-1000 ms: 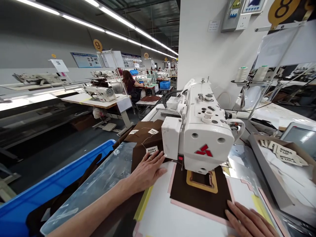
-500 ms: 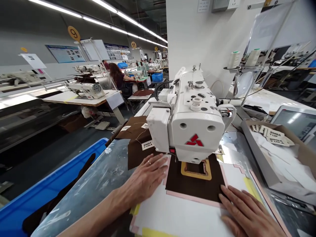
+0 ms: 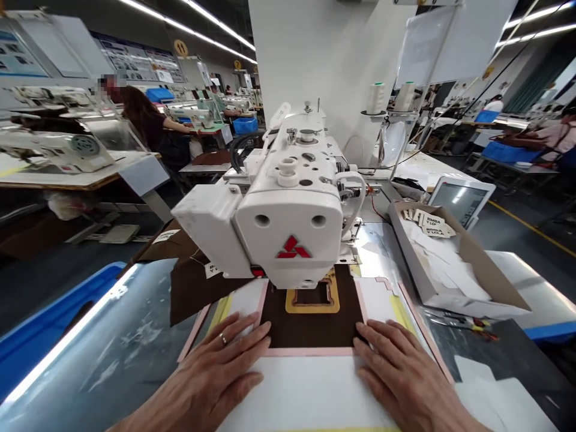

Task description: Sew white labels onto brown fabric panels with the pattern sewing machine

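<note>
A dark brown fabric piece (image 3: 310, 330) lies under the head of a white sewing machine (image 3: 288, 222). It sits within a white template sheet (image 3: 310, 390) edged with pink and yellow strips. A yellow rectangular clamp frame (image 3: 312, 308) presses on the fabric beneath the machine head. My left hand (image 3: 220, 366) rests flat with fingers stretched, fingertips at the fabric's left edge. At the right edge my right hand (image 3: 400, 366) lies flat too, its fingertips touching the border. Neither hand grips anything. The needle area is hidden by the machine head.
Brown fabric with labels (image 3: 193, 288) lies left of the machine. A cardboard box (image 3: 450, 264) of labels and white paper pieces stands right, near a tablet screen (image 3: 463, 192). A blue bin (image 3: 58, 324) is at lower left. A co-worker (image 3: 144, 120) sits at another machine behind.
My left hand has moved down toward the fabric's lower left edge. The view has turned right. The fabric under the clamp frame looks the same.
</note>
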Tool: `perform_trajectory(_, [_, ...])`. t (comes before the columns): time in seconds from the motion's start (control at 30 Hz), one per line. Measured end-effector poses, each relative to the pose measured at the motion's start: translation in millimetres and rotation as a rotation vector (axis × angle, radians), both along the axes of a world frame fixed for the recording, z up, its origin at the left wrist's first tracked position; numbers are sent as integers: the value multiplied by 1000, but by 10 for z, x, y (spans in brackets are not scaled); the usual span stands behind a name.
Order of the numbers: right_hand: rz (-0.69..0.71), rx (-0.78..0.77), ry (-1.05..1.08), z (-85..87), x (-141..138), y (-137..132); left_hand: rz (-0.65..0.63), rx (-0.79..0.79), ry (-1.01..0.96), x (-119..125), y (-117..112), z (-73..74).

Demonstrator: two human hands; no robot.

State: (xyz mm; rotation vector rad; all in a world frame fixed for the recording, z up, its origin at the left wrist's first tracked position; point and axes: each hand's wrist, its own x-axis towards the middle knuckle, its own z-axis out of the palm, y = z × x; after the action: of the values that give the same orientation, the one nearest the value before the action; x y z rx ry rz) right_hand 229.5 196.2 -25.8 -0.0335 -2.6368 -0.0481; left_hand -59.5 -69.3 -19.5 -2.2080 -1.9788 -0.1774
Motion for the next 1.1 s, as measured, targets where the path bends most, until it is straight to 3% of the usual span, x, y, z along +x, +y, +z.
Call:
perform_trajectory(0.17, [4, 10, 29, -28, 11, 11, -16, 47, 59, -3, 31, 46])
perform_trajectory(0.5, [99, 335, -38, -257, 36, 189, -25, 45, 95, 18, 16, 123])
perform_trajectory(0.83, [115, 356, -45, -304, 44, 209, -19, -2, 83, 29, 11, 137])
perform_trajectory(1.0, [108, 339, -38, -281, 39, 204, 110, -65, -44, 87, -28, 110])
perform_trajectory(1.1, [103, 348, -39, -293, 27, 213, 97, -75, -80, 89, -24, 132])
